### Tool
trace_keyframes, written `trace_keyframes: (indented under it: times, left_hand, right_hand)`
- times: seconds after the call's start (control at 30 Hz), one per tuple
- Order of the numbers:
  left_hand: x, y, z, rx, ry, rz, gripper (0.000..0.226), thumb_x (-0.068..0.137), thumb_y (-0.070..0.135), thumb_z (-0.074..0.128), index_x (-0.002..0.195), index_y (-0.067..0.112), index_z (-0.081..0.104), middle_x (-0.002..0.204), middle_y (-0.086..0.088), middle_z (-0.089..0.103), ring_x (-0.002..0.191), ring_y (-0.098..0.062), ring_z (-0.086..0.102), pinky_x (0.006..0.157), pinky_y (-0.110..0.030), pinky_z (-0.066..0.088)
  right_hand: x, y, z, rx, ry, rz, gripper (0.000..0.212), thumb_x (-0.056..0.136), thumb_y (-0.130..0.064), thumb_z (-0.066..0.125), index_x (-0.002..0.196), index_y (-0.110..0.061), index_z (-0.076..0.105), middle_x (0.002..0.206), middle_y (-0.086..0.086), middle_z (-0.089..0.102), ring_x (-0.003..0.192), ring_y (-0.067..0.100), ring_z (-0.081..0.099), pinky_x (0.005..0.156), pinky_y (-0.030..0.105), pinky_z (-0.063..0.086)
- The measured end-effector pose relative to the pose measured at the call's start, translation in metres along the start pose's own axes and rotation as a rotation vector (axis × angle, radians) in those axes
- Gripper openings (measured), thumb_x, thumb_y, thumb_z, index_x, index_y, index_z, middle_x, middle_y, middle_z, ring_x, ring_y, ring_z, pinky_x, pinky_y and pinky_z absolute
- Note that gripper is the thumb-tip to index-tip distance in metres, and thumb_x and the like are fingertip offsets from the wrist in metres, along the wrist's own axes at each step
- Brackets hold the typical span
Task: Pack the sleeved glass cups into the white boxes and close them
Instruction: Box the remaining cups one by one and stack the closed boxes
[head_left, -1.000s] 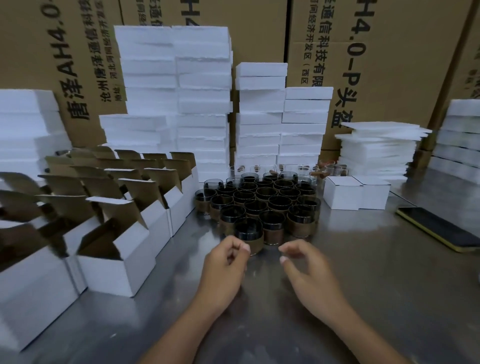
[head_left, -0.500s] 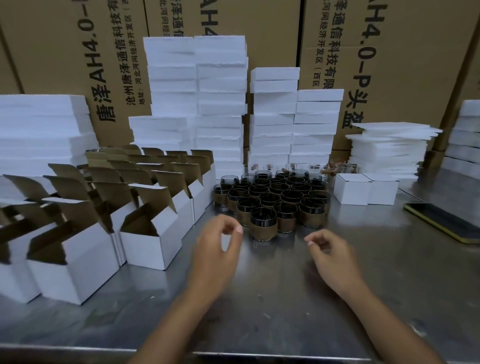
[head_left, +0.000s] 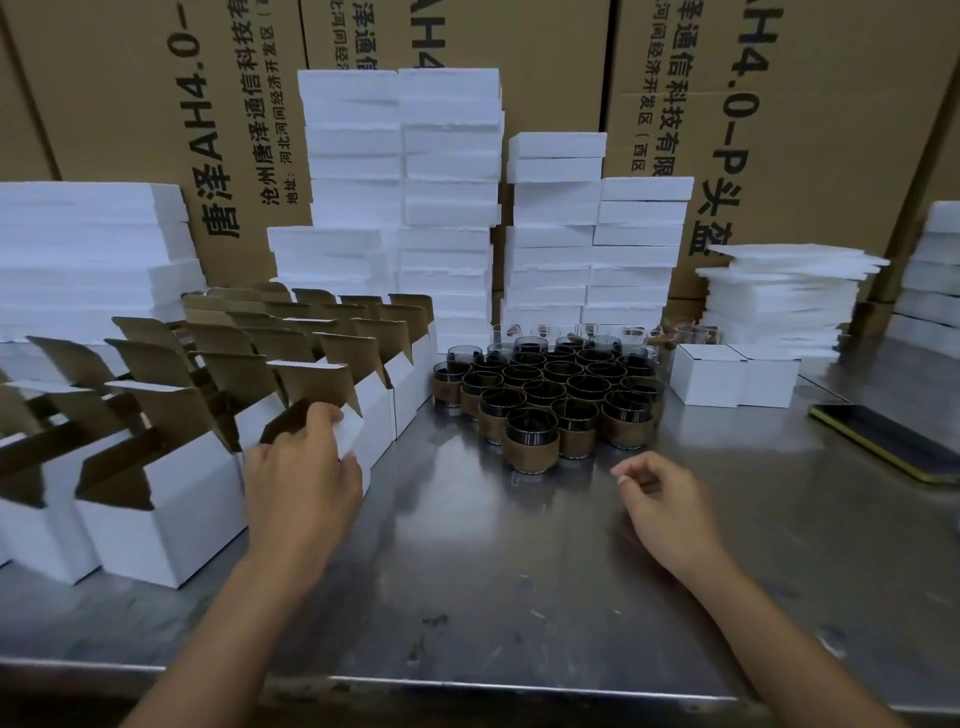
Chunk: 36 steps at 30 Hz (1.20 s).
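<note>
The open boxes (head_left: 156, 519) on the left are showing white outsides and plain brown insides and flaps. The cups (head_left: 532, 436) in the middle are showing dark, smoky glass, each wearing a brown sleeve. The two closed boxes (head_left: 709, 374) to their right are showing plain white. The table (head_left: 519, 597) is gleaming silver-grey, with dark specks near the front edge. The foam slabs (head_left: 447, 182) stacked at the far side are showing white. The cartons (head_left: 831, 104) behind are showing tan with black printed characters. The phone (head_left: 888, 439) on the right is showing black with a yellow-green rim.
</note>
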<state>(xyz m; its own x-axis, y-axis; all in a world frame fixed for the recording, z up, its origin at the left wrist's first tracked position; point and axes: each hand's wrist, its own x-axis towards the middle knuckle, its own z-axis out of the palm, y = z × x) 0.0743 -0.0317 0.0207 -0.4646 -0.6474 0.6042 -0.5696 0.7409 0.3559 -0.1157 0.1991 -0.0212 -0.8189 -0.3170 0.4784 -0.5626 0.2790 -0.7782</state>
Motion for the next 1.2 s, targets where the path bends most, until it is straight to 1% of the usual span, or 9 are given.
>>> trace_keyframes:
  times: [0.23,0.37,0.43,0.6,0.7,0.83,0.93,1.07,1.2]
  left_hand:
    - [-0.03,0.054,-0.011,-0.171,0.09,0.228,0.032,0.073,0.005,0.075,0.1,0.012,0.058,0.065,0.0,0.062,0.058,-0.019,0.045,0.073,-0.034,0.038]
    - [-0.046,0.099,-0.007,-0.291,0.038,0.388,0.034,0.069,0.009,0.081,0.094,0.015,0.058,0.066,0.004,0.061,0.062,-0.021,0.057,0.069,-0.032,0.042]
    - [-0.053,0.119,-0.003,-0.281,0.046,0.444,0.038,0.06,0.013,0.086,0.089,0.016,0.061,0.065,0.004,0.063,0.062,-0.021,0.059,0.065,-0.026,0.04]
    - [-0.062,0.145,0.01,-0.366,0.019,0.534,0.031,0.07,0.021,0.077,0.095,0.015,0.061,0.071,0.002,0.063,0.069,-0.022,0.058,0.074,-0.028,0.03]
    - [-0.058,0.141,0.019,-0.418,0.094,0.618,0.032,0.076,0.028,0.066,0.104,0.014,0.059,0.093,0.0,0.062,0.09,-0.018,0.055,0.085,-0.027,0.034]
    - [-0.043,0.122,0.032,-0.672,-0.105,0.384,0.06,0.079,0.038,0.069,0.13,0.024,0.04,0.123,0.017,0.037,0.119,-0.002,0.038,0.095,-0.013,0.034]
    - [-0.036,0.113,0.043,-0.901,-0.463,0.206,0.054,0.082,0.038,0.069,0.124,0.044,0.036,0.119,0.029,0.039,0.105,0.025,0.039,0.076,0.004,0.034]
    - [-0.033,0.111,0.057,-1.052,-0.575,0.179,0.04,0.086,0.037,0.064,0.12,0.044,0.044,0.114,0.026,0.054,0.1,0.022,0.05,0.07,0.002,0.04]
    - [-0.028,0.116,0.064,-1.082,-0.599,0.173,0.041,0.081,0.05,0.056,0.119,0.041,0.047,0.113,0.022,0.057,0.098,0.017,0.053,0.07,0.0,0.041]
  right_hand:
    - [-0.014,-0.021,0.003,0.097,-0.094,-0.112,0.031,0.08,-0.001,0.067,0.094,-0.027,0.058,0.09,-0.004,0.062,0.087,0.012,0.058,0.072,0.002,0.036]
    - [-0.029,-0.03,0.01,0.183,-0.454,-0.106,0.08,0.068,-0.029,0.081,0.13,-0.051,0.034,0.126,-0.023,0.046,0.118,-0.008,0.043,0.086,0.01,0.037]
    - [-0.03,-0.033,0.012,0.249,-0.552,-0.129,0.1,0.067,-0.029,0.082,0.142,-0.048,0.019,0.134,-0.029,0.04,0.125,-0.011,0.038,0.091,0.012,0.041]
    - [-0.021,-0.028,0.009,0.403,-0.501,-0.047,0.099,0.076,0.002,0.073,0.148,-0.026,0.01,0.136,-0.009,0.044,0.114,-0.008,0.052,0.077,0.01,0.047]
    - [-0.014,-0.019,0.0,0.378,-0.418,-0.004,0.097,0.063,-0.019,0.082,0.142,-0.028,0.026,0.131,-0.012,0.049,0.116,-0.006,0.05,0.084,0.013,0.046]
    - [-0.004,-0.006,-0.014,0.308,-0.414,0.03,0.097,0.048,-0.045,0.086,0.131,-0.046,0.035,0.122,-0.022,0.057,0.119,0.002,0.052,0.097,0.031,0.048]
    - [-0.001,-0.003,-0.016,0.3,-0.436,0.014,0.095,0.05,-0.043,0.086,0.129,-0.052,0.035,0.122,-0.027,0.055,0.119,-0.001,0.051,0.093,0.026,0.05]
    - [-0.002,-0.005,-0.016,0.32,-0.423,-0.005,0.088,0.058,-0.041,0.086,0.128,-0.057,0.035,0.122,-0.033,0.054,0.117,-0.005,0.051,0.082,0.015,0.05]
    - [0.002,-0.004,-0.019,0.302,-0.363,-0.011,0.081,0.06,-0.054,0.078,0.13,-0.055,0.036,0.133,-0.022,0.051,0.123,0.0,0.048,0.101,0.033,0.045]
